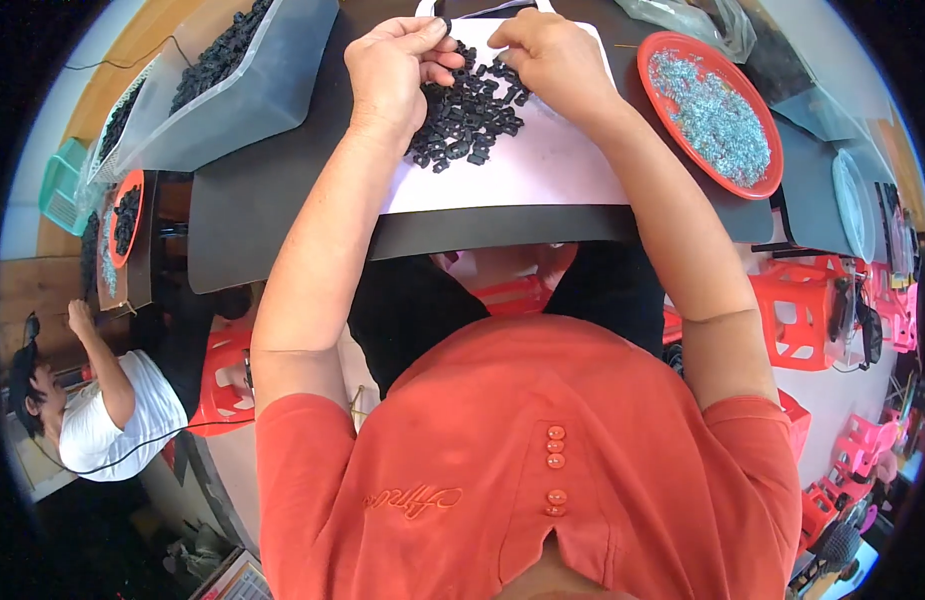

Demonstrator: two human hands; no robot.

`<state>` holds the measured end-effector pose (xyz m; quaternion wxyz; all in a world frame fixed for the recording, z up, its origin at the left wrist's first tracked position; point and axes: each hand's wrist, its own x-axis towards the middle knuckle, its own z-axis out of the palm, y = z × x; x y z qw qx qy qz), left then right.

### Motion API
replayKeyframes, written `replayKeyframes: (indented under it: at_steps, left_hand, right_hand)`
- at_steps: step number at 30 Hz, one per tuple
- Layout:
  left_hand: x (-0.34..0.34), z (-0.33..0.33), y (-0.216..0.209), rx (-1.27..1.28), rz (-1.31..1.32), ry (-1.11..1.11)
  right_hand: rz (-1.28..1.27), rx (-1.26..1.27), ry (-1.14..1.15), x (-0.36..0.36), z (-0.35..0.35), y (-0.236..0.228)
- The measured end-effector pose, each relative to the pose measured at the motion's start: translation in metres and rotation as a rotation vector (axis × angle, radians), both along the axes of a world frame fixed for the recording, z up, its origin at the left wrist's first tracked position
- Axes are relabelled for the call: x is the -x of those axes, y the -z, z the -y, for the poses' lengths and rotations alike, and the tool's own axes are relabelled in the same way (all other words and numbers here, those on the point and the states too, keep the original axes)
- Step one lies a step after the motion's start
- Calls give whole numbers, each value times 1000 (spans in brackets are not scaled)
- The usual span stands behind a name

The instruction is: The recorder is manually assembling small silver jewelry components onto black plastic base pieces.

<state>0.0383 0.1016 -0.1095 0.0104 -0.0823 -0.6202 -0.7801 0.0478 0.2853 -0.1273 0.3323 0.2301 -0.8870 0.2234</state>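
A loose pile of small black plastic pieces (pixel 469 125) is spread over a pale pinkish-white board (pixel 552 180) on the dark table. My left hand (pixel 387 75) is at the pile's left side, with a small black plastic piece pinched between thumb and forefinger; its other fingers curl loosely below. On the opposite side, my right hand (pixel 557 60) has its thumb and fingers drawn together at the pile's upper right edge. Whatever lies between those fingertips is too small or too hidden to make out.
On the right, a red-orange round tray (pixel 771 172) holds many small clear-bluish pieces. A translucent bin (pixel 232 135) of black parts stands at the left. Farther left, a person in a white shirt (pixel 122 425) sits by another table. Red plastic stools (pixel 797 310) stand at right.
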Motion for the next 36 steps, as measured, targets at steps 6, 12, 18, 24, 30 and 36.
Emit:
replayKeyframes:
  at_steps: [6,12,18,24,30,36]
  left_hand:
    - [-2,-1,2,-38,-12,45]
    - [-3,-3,2,3,0,60]
    - [-1,-3,3,2,3,27]
    - [-2,-6,2,-53,-48,-93]
    - [-7,-11,4,-279,-3,28]
    - [-13,-11,0,-378,124,140]
  right_hand:
    - [171,-212,63,0,7,3]
    - [181,-290,151,2,14,9]
    - [151,-250,154,2,15,6]
    - [412,363,-181,-15,18,-13]
    - [241,401,-383,-31,39,-13]
    - [142,405,-432,-39,49,-12]
